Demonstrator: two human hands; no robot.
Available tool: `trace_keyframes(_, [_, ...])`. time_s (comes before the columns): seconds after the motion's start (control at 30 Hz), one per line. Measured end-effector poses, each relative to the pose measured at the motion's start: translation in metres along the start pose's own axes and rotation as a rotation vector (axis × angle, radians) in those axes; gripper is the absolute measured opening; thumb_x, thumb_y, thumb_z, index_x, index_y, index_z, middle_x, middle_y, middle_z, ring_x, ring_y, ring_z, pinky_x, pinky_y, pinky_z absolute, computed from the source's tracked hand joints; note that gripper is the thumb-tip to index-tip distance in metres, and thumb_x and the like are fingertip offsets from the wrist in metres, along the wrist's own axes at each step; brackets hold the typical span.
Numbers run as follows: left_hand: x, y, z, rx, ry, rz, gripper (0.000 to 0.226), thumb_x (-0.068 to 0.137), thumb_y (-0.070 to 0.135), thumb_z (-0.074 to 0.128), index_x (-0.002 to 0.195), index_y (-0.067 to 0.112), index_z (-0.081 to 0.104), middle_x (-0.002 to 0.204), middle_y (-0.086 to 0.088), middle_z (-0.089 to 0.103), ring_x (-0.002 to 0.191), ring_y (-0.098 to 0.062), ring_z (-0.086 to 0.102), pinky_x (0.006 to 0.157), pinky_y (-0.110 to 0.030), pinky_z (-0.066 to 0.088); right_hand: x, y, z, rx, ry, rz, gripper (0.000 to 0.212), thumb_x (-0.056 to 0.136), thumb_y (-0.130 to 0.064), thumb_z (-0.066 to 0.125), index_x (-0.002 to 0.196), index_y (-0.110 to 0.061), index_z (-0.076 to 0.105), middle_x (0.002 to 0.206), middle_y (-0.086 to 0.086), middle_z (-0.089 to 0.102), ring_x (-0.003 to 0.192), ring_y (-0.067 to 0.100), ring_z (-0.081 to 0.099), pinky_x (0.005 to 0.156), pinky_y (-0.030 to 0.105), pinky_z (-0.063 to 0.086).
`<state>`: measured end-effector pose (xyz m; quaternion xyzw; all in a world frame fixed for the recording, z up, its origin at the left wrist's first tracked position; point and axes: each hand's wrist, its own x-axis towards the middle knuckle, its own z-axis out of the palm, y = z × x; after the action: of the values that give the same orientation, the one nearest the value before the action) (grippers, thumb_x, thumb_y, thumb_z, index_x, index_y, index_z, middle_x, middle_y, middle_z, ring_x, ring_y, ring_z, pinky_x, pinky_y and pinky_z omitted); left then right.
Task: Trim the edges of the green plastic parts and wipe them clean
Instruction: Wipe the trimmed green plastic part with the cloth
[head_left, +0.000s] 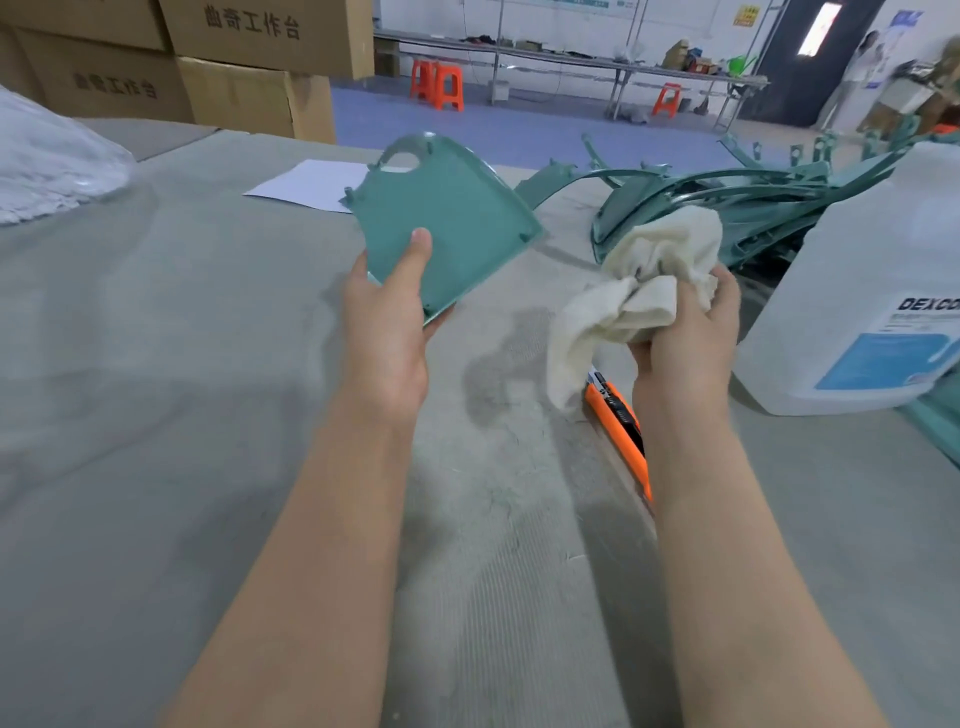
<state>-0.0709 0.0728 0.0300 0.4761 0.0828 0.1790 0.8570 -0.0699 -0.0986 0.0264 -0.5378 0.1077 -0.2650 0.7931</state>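
Pinched at lower corner, frame ctr: green plastic part, left hand thumb on top; right hand bunched round cloth. Judged light, stiff, smooth, thin-rimmed w/ small pegs; flat corner safest hold. Legible: "DEXCO", cut off, on jug at right; "曲奇工作台" on cartons upper left.

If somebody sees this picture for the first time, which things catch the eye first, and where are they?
The left hand holds up a flat green plastic panel at the centre, above the grey table. To its right, the right hand grips a crumpled cream cloth; an orange utility knife lies on the table below it, and a pile of green parts lies behind.
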Motion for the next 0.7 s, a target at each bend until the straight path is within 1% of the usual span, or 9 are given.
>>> trace_keyframes(0.07, [0.0, -0.006, 0.002, 0.117, -0.034, 0.043, 0.007, 0.094, 0.02, 0.062, 0.096, 0.025, 0.066, 0.094, 0.006, 0.072, 0.086, -0.01, 0.07, 0.072, -0.03, 0.057, -0.004, 0.0, 0.003, -0.06, 0.012, -0.053, 0.024, 0.095, -0.005, 0.049, 0.082, -0.025, 0.053, 0.08, -0.005, 0.058, 0.067, 0.005, 0.055, 0.063, 0.022, 0.048])
trace_keyframes(0.13, [-0.002, -0.011, 0.006, 0.198, -0.079, 0.092, 0.007, 0.094, 0.018, 0.061, 0.097, 0.022, 0.066, 0.099, 0.001, 0.073, 0.096, -0.018, 0.069, 0.088, -0.039, 0.056, -0.009, 0.005, 0.01, -0.095, -0.036, -0.047, 0.016, 0.096, -0.012, 0.052, 0.084, -0.023, 0.056, 0.08, -0.006, 0.06, 0.069, 0.003, 0.059, 0.064, 0.02, 0.049])
trace_keyframes(0.2, [-0.007, -0.017, 0.01, 0.233, -0.141, 0.138, 0.008, 0.095, 0.017, 0.059, 0.099, 0.018, 0.066, 0.095, 0.001, 0.073, 0.089, -0.016, 0.069, 0.084, -0.036, 0.056, -0.018, 0.014, 0.02, -0.126, -0.169, 0.004, 0.007, 0.096, -0.02, 0.053, 0.095, -0.026, 0.058, 0.098, -0.002, 0.067, 0.096, 0.01, 0.066, 0.085, 0.032, 0.056])
trace_keyframes(0.27, [-0.012, -0.022, 0.014, 0.318, -0.209, 0.21, 0.009, 0.096, 0.016, 0.057, 0.093, 0.021, 0.064, 0.081, 0.01, 0.07, 0.073, -0.006, 0.064, 0.071, -0.026, 0.053, -0.024, 0.024, 0.031, -0.125, -0.272, 0.052, 0.024, 0.097, -0.017, 0.053, 0.12, -0.022, 0.052, 0.121, 0.007, 0.063, 0.115, 0.023, 0.061, 0.102, 0.045, 0.048])
trace_keyframes(0.37, [-0.022, -0.027, 0.021, 0.426, -0.342, 0.236, 0.015, 0.097, 0.012, 0.055, 0.092, 0.023, 0.063, 0.088, 0.002, 0.07, 0.081, -0.012, 0.064, 0.08, -0.035, 0.054, -0.022, 0.034, 0.037, -0.219, -0.228, 0.021, 0.065, 0.096, -0.003, 0.05, 0.152, -0.012, 0.019, 0.151, 0.016, 0.037, 0.138, 0.029, 0.04, 0.113, 0.047, 0.035])
trace_keyframes(0.43, [-0.027, -0.026, 0.024, 0.501, -0.42, 0.247, 0.013, 0.096, 0.011, 0.055, 0.093, 0.021, 0.063, 0.09, -0.003, 0.069, 0.083, -0.015, 0.063, 0.086, -0.043, 0.053, -0.017, 0.04, 0.031, -0.33, -0.15, -0.062, 0.06, 0.098, -0.007, 0.044, 0.152, -0.01, 0.019, 0.154, 0.014, 0.032, 0.142, 0.029, 0.033, 0.115, 0.044, 0.031])
trace_keyframes(0.53, [-0.029, -0.019, 0.024, 0.55, -0.528, 0.211, 0.016, 0.096, 0.012, 0.057, 0.09, 0.024, 0.064, 0.093, -0.006, 0.071, 0.087, -0.021, 0.067, 0.09, -0.047, 0.052, -0.009, 0.04, 0.014, -0.382, -0.002, -0.135, 0.042, 0.102, -0.015, 0.038, 0.144, -0.012, 0.035, 0.142, 0.009, 0.05, 0.13, 0.025, 0.047, 0.108, 0.034, 0.038])
trace_keyframes(0.6, [-0.026, -0.012, 0.021, 0.595, -0.595, 0.216, 0.013, 0.096, 0.015, 0.058, 0.093, 0.024, 0.067, 0.099, -0.008, 0.074, 0.095, -0.024, 0.07, 0.09, -0.045, 0.053, -0.003, 0.037, 0.007, -0.431, 0.047, -0.128, 0.035, 0.104, -0.02, 0.037, 0.134, -0.009, 0.049, 0.128, 0.008, 0.061, 0.118, 0.025, 0.057, 0.101, 0.037, 0.044])
trace_keyframes(0.7, [-0.022, -0.005, 0.016, 0.595, -0.66, 0.189, 0.014, 0.095, 0.018, 0.059, 0.092, 0.028, 0.067, 0.091, 0.008, 0.075, 0.089, -0.011, 0.071, 0.084, -0.031, 0.056, 0.004, 0.032, 0.002, -0.377, 0.062, -0.022, 0.03, 0.103, -0.023, 0.038, 0.087, -0.014, 0.061, 0.075, -0.003, 0.067, 0.077, 0.018, 0.062, 0.064, 0.02, 0.052])
